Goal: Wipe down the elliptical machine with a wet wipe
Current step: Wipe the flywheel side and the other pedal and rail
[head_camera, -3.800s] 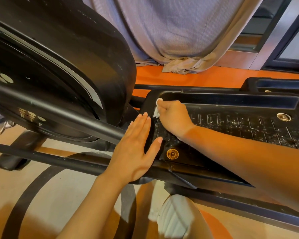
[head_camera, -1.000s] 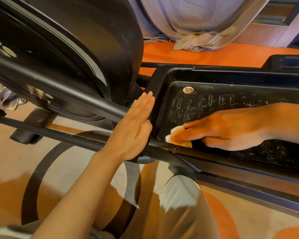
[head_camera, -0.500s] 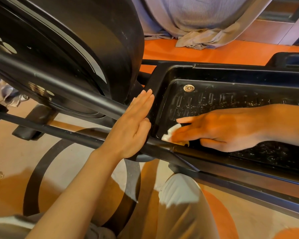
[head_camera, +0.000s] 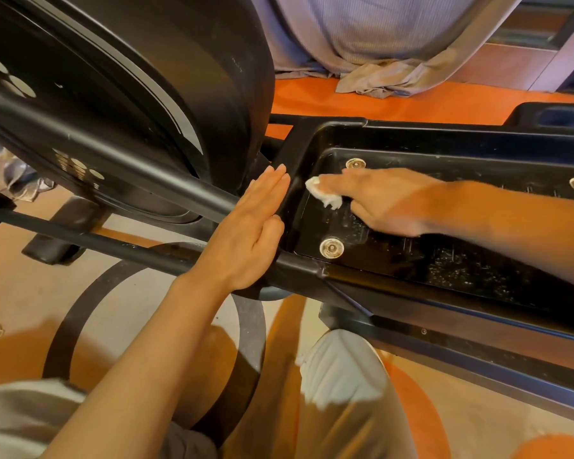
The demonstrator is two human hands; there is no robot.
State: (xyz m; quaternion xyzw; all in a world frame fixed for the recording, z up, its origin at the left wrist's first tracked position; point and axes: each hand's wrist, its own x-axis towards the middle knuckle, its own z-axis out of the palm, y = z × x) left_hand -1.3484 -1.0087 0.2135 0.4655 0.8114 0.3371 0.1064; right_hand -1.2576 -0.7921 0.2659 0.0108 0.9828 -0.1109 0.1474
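Note:
A black elliptical foot pedal (head_camera: 451,140) with a raised rim and metal bolts fills the right half of the view. My right hand (head_camera: 388,200) lies inside it, straight fingers pressing a crumpled white wet wipe (head_camera: 325,193) against the pedal's front left inner corner. My left hand (head_camera: 249,233) rests flat, fingers straight together, on the outside of the pedal's front rim. The black flywheel housing (head_camera: 146,77) rises at the upper left.
A black crank arm (head_camera: 120,170) and a lower bar (head_camera: 90,240) run diagonally left of the pedal. Grey curtain fabric (head_camera: 388,38) pools on the orange floor behind. My knees in light trousers are at the bottom. A second pedal (head_camera: 550,115) shows at the far right.
My right hand has slid the wipe from the near edge of the pedal floor up to its far front corner, uncovering the near bolt. My left hand has stayed on the rim.

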